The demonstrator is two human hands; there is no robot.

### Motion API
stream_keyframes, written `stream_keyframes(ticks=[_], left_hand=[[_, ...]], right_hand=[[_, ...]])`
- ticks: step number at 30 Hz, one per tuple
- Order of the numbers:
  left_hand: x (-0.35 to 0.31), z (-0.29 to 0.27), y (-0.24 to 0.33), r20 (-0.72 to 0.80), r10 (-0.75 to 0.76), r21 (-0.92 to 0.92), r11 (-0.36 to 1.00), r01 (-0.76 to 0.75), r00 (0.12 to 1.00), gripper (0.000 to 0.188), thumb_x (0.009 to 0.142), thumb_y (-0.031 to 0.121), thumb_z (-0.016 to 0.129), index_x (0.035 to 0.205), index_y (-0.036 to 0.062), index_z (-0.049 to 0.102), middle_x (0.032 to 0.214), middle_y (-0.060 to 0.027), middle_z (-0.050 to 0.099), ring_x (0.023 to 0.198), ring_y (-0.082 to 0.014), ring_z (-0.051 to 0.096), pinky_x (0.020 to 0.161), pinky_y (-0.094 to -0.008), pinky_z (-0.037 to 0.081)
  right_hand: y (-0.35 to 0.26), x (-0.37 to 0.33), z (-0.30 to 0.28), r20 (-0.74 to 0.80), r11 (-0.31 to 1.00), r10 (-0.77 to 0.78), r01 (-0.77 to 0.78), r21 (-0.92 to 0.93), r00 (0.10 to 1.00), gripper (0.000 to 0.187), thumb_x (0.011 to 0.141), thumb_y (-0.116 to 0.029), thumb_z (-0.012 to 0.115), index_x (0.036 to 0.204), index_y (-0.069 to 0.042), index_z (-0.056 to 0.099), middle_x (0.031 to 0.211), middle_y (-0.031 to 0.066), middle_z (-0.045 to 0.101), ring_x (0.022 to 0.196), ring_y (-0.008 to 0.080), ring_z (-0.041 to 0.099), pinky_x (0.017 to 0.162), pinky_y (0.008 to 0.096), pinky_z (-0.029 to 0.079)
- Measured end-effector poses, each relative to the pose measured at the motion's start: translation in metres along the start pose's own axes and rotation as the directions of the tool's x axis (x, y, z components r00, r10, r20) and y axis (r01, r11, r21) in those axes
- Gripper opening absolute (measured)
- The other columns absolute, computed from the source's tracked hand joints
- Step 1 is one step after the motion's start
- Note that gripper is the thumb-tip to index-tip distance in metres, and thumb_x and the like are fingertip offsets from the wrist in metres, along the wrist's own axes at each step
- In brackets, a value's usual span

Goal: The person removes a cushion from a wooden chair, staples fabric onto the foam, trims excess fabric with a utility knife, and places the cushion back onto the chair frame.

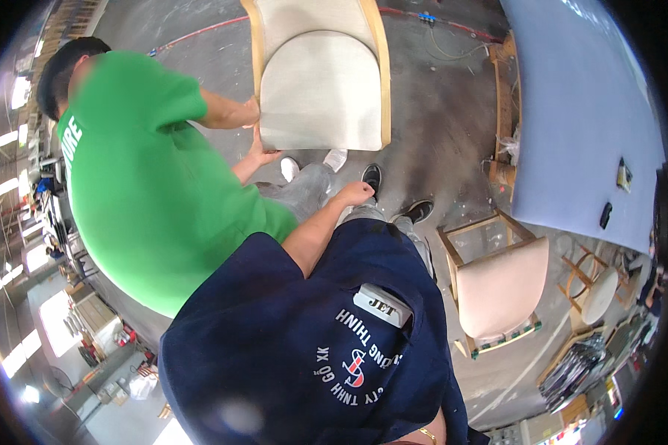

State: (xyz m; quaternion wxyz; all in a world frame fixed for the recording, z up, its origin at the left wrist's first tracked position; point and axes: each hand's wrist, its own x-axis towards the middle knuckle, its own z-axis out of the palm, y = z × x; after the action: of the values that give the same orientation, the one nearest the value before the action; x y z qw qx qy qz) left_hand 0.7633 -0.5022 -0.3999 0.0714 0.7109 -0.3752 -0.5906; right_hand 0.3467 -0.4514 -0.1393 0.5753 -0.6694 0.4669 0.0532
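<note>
My left hand (356,193) is curled closed in front of my lower body, just behind one of my black shoes (372,176). Its palm side is hidden, so I cannot tell if anything is inside the fingers. My right hand does not show. Ahead is a cream upholstered chair (321,96) with a pale wood frame, apart from my hand. A co-worker in a green shirt (141,170) bends at my left. One of that person's hands (249,113) touches the chair's left side, the other (260,152) its near left corner.
At my right a second chair with a beige padded part (503,289) is tipped over on the floor. Beyond it stands a large table with a blue-grey cover (583,126). Smaller chairs (597,293) lie farther right. A red hose (200,33) crosses the floor behind the cream chair.
</note>
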Motion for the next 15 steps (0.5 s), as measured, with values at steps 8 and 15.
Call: stream_keyframes(ticks=[8, 15], left_hand=[[0.032, 0.01, 0.0, -0.046, 0.012, 0.102, 0.995, -0.007, 0.999, 0.041, 0.093, 0.044, 0.063, 0.113, 0.0111, 0.077, 0.114, -0.0153, 0.076, 0.109, -0.0301, 0.071, 0.094, -0.0416, 0.054], [0.051, -0.011, 0.033, -0.099, -0.35, -0.57, 0.787, 0.235, 0.931, 0.064, 0.09, 0.045, 0.067, 0.145, 0.0147, 0.053, 0.13, -0.0178, 0.066, 0.114, -0.0351, 0.066, 0.095, -0.0494, 0.053]], right_hand=[[0.002, 0.004, -0.013, 0.047, 0.998, 0.052, -0.05, -0.03, 0.998, 0.06, 0.091, -0.014, 0.069, 0.147, -0.011, 0.049, 0.145, 0.0185, 0.054, 0.134, 0.0351, 0.052, 0.111, 0.0455, 0.044], [0.006, 0.002, -0.019, 0.034, 0.995, 0.094, -0.093, -0.025, 0.995, 0.063, 0.089, -0.014, 0.072, 0.148, -0.01, 0.049, 0.146, 0.0187, 0.053, 0.135, 0.0349, 0.052, 0.112, 0.0451, 0.044]])
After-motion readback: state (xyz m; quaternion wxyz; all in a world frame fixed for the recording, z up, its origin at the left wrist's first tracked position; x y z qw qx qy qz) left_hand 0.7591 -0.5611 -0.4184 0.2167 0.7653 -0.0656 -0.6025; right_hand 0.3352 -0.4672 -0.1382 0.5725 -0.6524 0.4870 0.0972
